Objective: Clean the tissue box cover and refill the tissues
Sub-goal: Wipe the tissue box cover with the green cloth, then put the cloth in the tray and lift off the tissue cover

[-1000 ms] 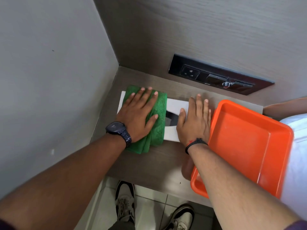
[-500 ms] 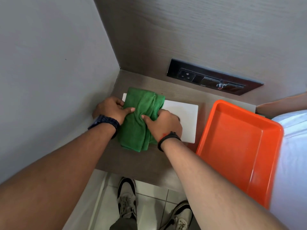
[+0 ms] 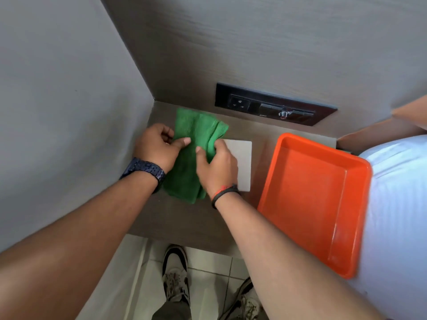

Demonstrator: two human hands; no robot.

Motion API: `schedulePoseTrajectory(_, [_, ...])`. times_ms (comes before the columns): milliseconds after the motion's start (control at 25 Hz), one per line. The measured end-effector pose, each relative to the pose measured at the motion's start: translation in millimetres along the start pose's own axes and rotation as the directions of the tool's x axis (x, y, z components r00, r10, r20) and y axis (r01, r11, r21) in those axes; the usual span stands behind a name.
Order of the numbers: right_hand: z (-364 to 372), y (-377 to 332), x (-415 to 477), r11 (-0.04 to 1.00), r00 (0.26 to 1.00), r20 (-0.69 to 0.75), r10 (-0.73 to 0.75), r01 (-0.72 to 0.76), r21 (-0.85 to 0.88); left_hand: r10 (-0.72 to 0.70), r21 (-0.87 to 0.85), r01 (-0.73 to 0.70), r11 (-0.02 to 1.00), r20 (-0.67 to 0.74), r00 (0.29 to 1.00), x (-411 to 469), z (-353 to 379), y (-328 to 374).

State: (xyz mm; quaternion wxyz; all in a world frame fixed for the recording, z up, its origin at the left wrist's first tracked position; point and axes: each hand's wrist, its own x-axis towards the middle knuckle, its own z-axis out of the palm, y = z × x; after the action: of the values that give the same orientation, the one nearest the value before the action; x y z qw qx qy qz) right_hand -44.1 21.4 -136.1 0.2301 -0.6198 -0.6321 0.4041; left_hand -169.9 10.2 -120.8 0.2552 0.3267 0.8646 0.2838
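A folded green cloth point(image 3: 189, 162) lies over the left part of the white tissue box cover point(image 3: 241, 162), which rests flat on the wooden shelf point(image 3: 184, 218). My left hand point(image 3: 157, 148) pinches the cloth's left edge between thumb and fingers. My right hand point(image 3: 217, 167) grips the cloth's right side and covers part of the white cover. Only the cover's right end shows; its opening is hidden. No tissues are in view.
An orange plastic tray point(image 3: 312, 199) sits at the right of the shelf, its near end past the shelf edge. A black socket panel point(image 3: 272, 105) is set in the back wall. A grey wall point(image 3: 57, 112) closes the left side. White bedding point(image 3: 402, 204) lies at right.
Both hands went from lying flat on the cloth and the cover to gripping the cloth from either side. The cloth has bunched and shifted slightly toward the back wall.
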Motion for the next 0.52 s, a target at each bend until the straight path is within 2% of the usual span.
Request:
schedulePoseTrajectory(80, [-42, 5, 12, 0.999, 0.996, -0.082, -0.030, 0.033, 0.035, 0.008, -0.128, -0.003, 0.992, 0.039, 0.999, -7, 10, 30])
schedulePoseTrajectory(120, [-71, 12, 20, 0.998, 0.994, -0.083, -0.065, 0.065, 0.001, -0.006, -0.212, 0.027, 0.977, 0.101, 0.995, -14, 21, 47])
schedulePoseTrajectory(200, [-135, 34, 35, 0.985, 0.993, -0.022, -0.117, 0.113, -0.134, -0.087, -0.369, 0.208, 0.906, 0.317, 0.944, -38, 54, 81])
schedulePoseTrajectory(280, [-196, 63, 47, 0.947, 0.993, 0.058, -0.103, 0.116, -0.301, -0.175, -0.367, 0.390, 0.844, 0.500, 0.848, -71, 98, 106])
schedulePoseTrajectory(320, [-219, 77, 52, 0.923, 0.992, 0.107, -0.069, 0.104, -0.371, -0.213, -0.359, 0.455, 0.815, 0.545, 0.811, -87, 121, 112])
schedulePoseTrajectory(400, [-247, 104, 64, 0.872, 0.975, 0.220, 0.016, 0.094, -0.480, -0.296, -0.372, 0.571, 0.731, 0.582, 0.758, -115, 162, 119])
schedulePoseTrajectory(520, [-252, 139, 81, 0.790, 0.930, 0.359, 0.081, 0.160, -0.592, -0.432, -0.394, 0.726, 0.563, 0.609, 0.665, -137, 210, 112])
